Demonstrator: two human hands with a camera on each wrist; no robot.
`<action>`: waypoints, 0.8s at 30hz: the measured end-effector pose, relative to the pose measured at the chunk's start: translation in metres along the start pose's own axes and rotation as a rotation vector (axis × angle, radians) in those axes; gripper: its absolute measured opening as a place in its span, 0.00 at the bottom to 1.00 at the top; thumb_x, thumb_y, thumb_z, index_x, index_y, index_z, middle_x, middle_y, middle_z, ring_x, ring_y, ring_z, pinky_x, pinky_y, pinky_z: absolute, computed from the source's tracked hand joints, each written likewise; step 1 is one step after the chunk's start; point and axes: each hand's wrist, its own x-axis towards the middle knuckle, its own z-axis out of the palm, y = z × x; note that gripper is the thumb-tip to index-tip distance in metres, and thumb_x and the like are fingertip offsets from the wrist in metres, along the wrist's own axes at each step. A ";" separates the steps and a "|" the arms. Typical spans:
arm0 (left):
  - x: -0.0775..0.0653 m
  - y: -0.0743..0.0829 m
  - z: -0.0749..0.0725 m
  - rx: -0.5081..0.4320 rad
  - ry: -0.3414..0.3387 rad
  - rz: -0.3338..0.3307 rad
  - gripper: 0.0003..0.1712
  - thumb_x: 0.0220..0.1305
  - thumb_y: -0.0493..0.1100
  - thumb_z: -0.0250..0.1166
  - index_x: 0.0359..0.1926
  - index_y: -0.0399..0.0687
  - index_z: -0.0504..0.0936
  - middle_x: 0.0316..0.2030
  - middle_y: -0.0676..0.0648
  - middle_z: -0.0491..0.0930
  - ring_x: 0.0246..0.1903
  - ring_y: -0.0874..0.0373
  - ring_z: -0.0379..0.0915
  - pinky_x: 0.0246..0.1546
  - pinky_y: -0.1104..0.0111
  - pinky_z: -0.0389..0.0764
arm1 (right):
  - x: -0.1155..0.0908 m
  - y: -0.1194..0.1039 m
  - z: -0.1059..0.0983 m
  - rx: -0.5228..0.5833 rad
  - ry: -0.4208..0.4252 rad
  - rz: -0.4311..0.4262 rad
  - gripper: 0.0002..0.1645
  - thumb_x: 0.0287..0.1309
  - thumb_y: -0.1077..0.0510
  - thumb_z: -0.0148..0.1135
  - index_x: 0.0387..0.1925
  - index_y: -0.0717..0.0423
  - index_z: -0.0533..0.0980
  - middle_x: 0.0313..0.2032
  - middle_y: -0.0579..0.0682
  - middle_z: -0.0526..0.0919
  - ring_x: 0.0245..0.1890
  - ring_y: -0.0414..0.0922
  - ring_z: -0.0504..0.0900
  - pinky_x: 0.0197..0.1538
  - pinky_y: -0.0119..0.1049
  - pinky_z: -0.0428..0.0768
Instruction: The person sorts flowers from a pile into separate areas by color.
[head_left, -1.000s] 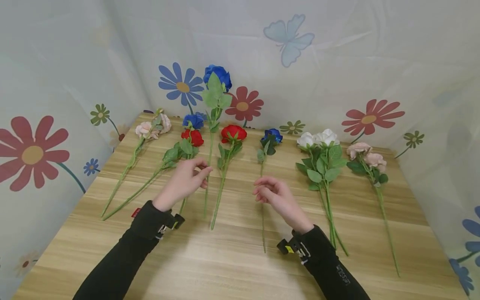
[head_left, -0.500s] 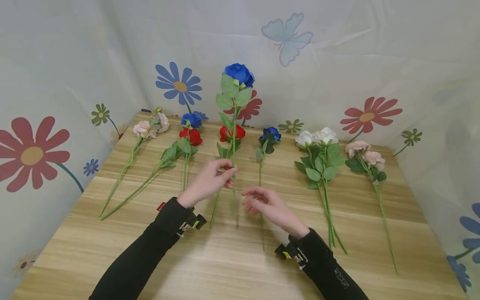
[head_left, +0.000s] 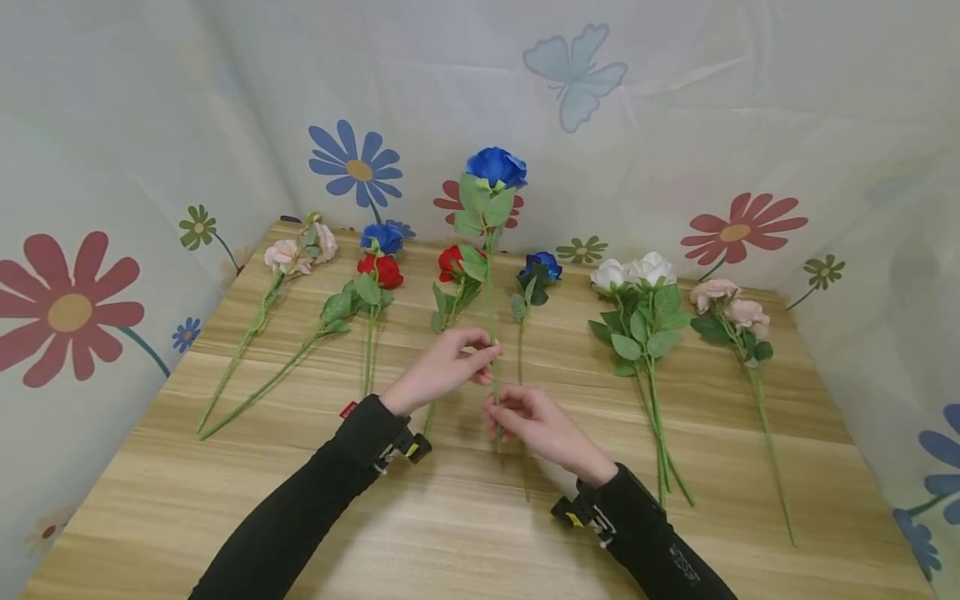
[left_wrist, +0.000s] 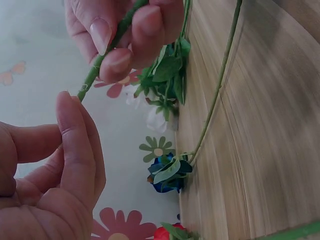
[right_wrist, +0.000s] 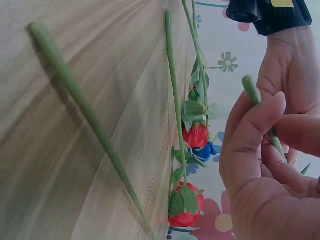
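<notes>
A blue rose [head_left: 498, 169] stands nearly upright above the table, its leafy stem running down between both hands. My left hand [head_left: 448, 365] pinches the stem around its middle with thumb and fingertips. Just below, my right hand [head_left: 542, 423] has its thumb and fingers around the lower stem [left_wrist: 89, 81]; the cut end pokes out past its fingers in the right wrist view. Behind the held flower lies a red rose [head_left: 451, 262], partly covered by the leaves and my left hand. A second blue rose [head_left: 543, 267] lies just right of the stem, near my right hand.
On the wooden table [head_left: 442, 533], pale pink roses [head_left: 281, 256], a red rose [head_left: 384, 272] and a blue rose [head_left: 382, 239] lie to the left. White roses [head_left: 651, 269] and more pink roses [head_left: 747, 317] lie right. A flower-printed curtain [head_left: 675, 100] hangs behind.
My left hand has carried the blue rose rightward and somewhat lower, toward the middle. My right hand has shifted slightly left and taken hold of the lower stem.
</notes>
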 end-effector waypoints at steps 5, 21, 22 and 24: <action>0.002 -0.001 0.002 0.012 -0.022 0.001 0.14 0.78 0.43 0.55 0.50 0.36 0.79 0.47 0.33 0.81 0.44 0.33 0.82 0.49 0.52 0.86 | -0.003 0.001 -0.001 -0.001 0.013 -0.010 0.16 0.76 0.59 0.51 0.44 0.73 0.74 0.37 0.70 0.82 0.33 0.42 0.83 0.38 0.36 0.84; -0.027 -0.020 -0.045 0.414 0.200 0.017 0.18 0.77 0.45 0.55 0.57 0.39 0.80 0.51 0.38 0.84 0.44 0.47 0.83 0.41 0.62 0.81 | -0.026 0.016 -0.027 -0.101 0.096 0.075 0.15 0.76 0.60 0.51 0.43 0.72 0.76 0.34 0.65 0.84 0.32 0.43 0.84 0.35 0.34 0.83; -0.030 -0.020 -0.049 0.428 0.213 0.012 0.18 0.77 0.45 0.55 0.57 0.39 0.80 0.52 0.38 0.83 0.45 0.47 0.82 0.43 0.60 0.82 | -0.027 0.017 -0.029 -0.103 0.099 0.083 0.15 0.75 0.61 0.51 0.43 0.73 0.75 0.34 0.66 0.84 0.32 0.42 0.84 0.35 0.34 0.83; -0.036 -0.021 -0.058 0.446 0.237 0.005 0.18 0.77 0.45 0.55 0.58 0.39 0.80 0.53 0.38 0.83 0.47 0.46 0.82 0.46 0.56 0.83 | -0.030 0.019 -0.033 -0.109 0.105 0.097 0.14 0.75 0.62 0.51 0.43 0.73 0.75 0.34 0.66 0.83 0.31 0.41 0.83 0.35 0.33 0.83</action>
